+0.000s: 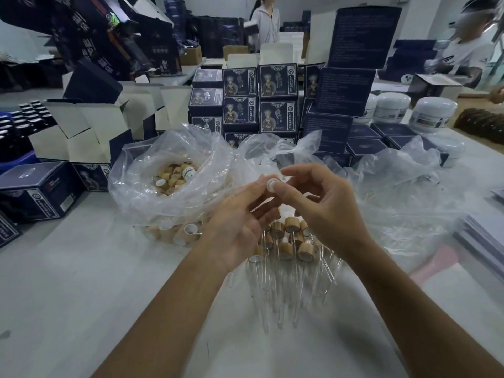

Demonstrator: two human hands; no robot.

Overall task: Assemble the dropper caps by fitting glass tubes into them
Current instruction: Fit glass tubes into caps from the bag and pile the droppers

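Both hands meet above the table's middle around one dropper cap (272, 184), whose white round end shows between the fingertips. My left hand (240, 222) holds it from the left with curled fingers. My right hand (319, 205) pinches it from the right with thumb and forefinger. I cannot tell whether a glass tube is in the cap. Below the hands lies a pile of assembled droppers (286, 249), wooden caps with clear glass tubes pointing toward me. A clear plastic bag (141, 186) on the left holds several loose wooden caps (171, 178).
Stacked dark printed boxes (259, 99) stand behind the bags, open white-lined cartons (90, 132) at the left. White jars (433, 113) sit at the back right. More crumpled plastic (403, 186) lies to the right, flat sheets (482, 241) at the right edge. People work in the background.
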